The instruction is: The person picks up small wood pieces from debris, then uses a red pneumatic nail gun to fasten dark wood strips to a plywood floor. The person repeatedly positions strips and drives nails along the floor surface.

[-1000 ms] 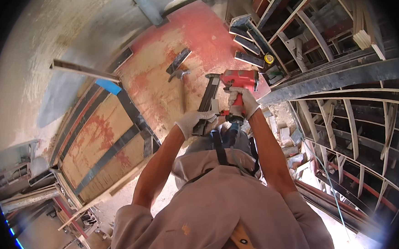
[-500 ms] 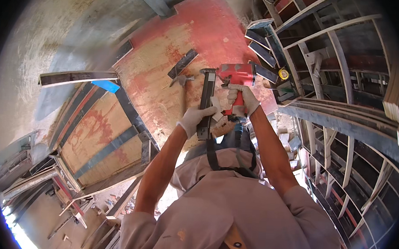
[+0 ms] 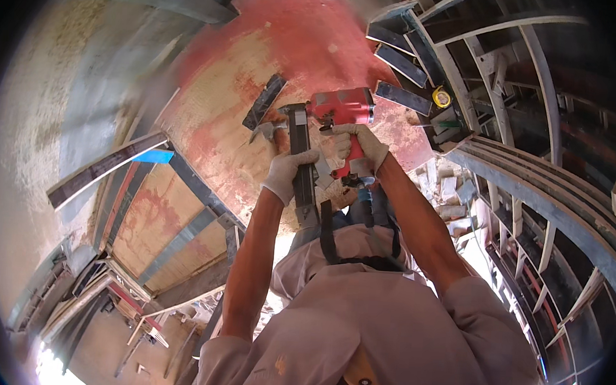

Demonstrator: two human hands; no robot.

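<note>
A red nail gun (image 3: 343,106) with a long black magazine (image 3: 301,139) is held up in front of my body. My gloved right hand (image 3: 360,146) is closed round its red handle, the index finger up by the trigger. My gloved left hand (image 3: 286,176) grips the lower part of the magazine. Beside the magazine, between my hands, shows a pale flat piece (image 3: 323,171); I cannot make out what it is. A blue hose fitting (image 3: 364,194) hangs below the handle. Beyond my left hand, a hammer (image 3: 267,129) lies on the red-stained plywood panel (image 3: 221,109), partly hidden.
A short dark wood block (image 3: 264,101) lies by the hammer. Several offcuts (image 3: 403,97) and a yellow tape measure (image 3: 441,97) sit at the panel's right edge. Stacked timber frames (image 3: 534,178) stand on the right. A beam (image 3: 105,168) with a blue piece (image 3: 153,156) juts out left.
The nail gun and both hands have shifted slightly left in the picture. My left hand still holds the magazine, its fingers now higher on it. The view has turned a little.
</note>
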